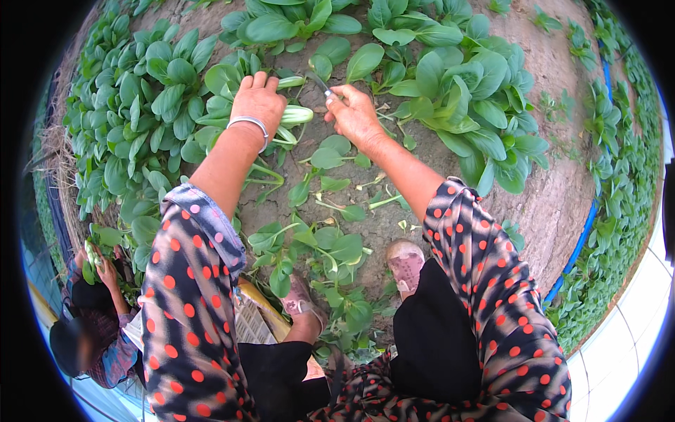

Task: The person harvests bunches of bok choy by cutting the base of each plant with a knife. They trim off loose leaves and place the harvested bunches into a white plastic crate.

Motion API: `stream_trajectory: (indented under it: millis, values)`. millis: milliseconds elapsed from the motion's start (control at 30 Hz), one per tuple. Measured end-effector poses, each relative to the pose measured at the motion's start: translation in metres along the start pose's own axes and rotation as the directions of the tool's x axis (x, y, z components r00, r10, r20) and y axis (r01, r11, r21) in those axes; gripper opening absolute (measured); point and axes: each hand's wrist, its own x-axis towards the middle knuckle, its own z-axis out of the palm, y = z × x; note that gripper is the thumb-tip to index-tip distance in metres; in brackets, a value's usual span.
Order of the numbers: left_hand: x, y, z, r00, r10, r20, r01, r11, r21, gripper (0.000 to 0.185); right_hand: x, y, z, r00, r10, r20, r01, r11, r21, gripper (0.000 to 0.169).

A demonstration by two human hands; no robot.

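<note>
My left hand [258, 103], with a silver bangle at its wrist, is closed over leafy bok choy [297, 114] lying on the left. Pale cut stem ends point right, towards my other hand; the fingertips are partly hidden among the leaves. In my right hand [350, 113] is a small knife with a dark curved blade [318, 82] and a metal collar. Its blade points up and left, beside a low green leaf, and the handle is mostly covered by my fingers. Loose trimmed leaves [327, 157] lie on the soil below, between my hands and feet.
Dense bok choy plants [179, 74] stand on the left, and more [474, 89] on the right. A plastic crate [253, 322] sits by my left foot. At lower left, another person [100, 316] handles greens. A blue hose [575, 258] runs along the right.
</note>
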Motion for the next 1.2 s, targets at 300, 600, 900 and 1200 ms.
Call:
stream_trajectory:
  millis: [300,600,900,1200]
  values:
    - [-0.001,0.013,0.019,0.997,-0.068,-0.036,0.068,0.998,-0.002,0.022,0.009,0.035,0.025,0.988,-0.134,-0.076,0.127,0.988,-0.086,0.026]
    - [-0.022,-0.007,0.017,0.994,-0.085,-0.067,0.078,0.992,-0.1,0.032,-0.032,0.021,-0.011,0.994,-0.063,0.085,0.076,0.984,-0.161,0.023]
    - [-0.239,-0.152,-0.121,0.907,-0.422,-0.003,0.26,0.565,-0.783,0.034,-0.145,-0.015,-0.066,0.99,-0.03,0.141,0.043,0.995,-0.092,0.031]
    - [-0.417,-0.122,-0.1,0.883,-0.315,0.347,0.447,0.343,-0.826,0.037,-0.205,-0.058,0.078,0.75,0.251,0.612,0.16,0.829,-0.536,0.03]
